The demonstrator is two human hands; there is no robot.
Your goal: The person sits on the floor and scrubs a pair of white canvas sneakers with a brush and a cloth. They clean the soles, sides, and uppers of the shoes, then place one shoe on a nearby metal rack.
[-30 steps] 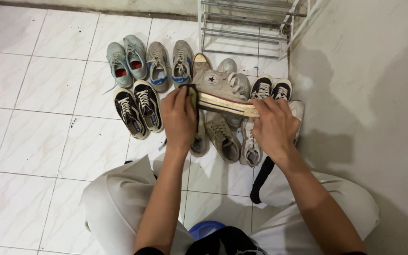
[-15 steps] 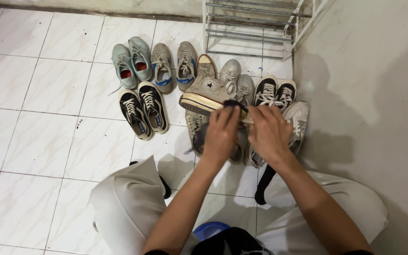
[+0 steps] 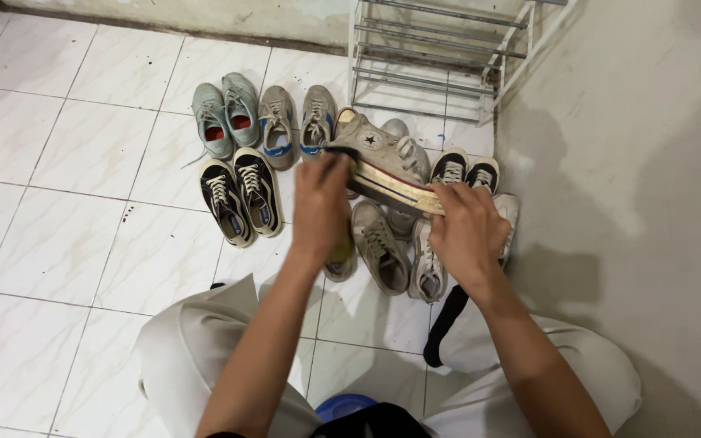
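Head view: right hand (image 3: 466, 235) tilts sneaker (image 3: 383, 158); left hand (image 3: 322, 203) presses its heel.

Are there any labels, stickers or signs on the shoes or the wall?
Round white patch with a dark star: on the ankle of the grey high-top canvas sneaker held up by both hands.
Small blue tabs: on the black low-top lace-up sneakers on the floor.
No signs, screens or packages.

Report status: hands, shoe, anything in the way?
Left hand presses a dark cloth on the heel end of the grey high-top sneaker. Right hand grips its toe end, sole toward the person. More shoes crowd the floor below.
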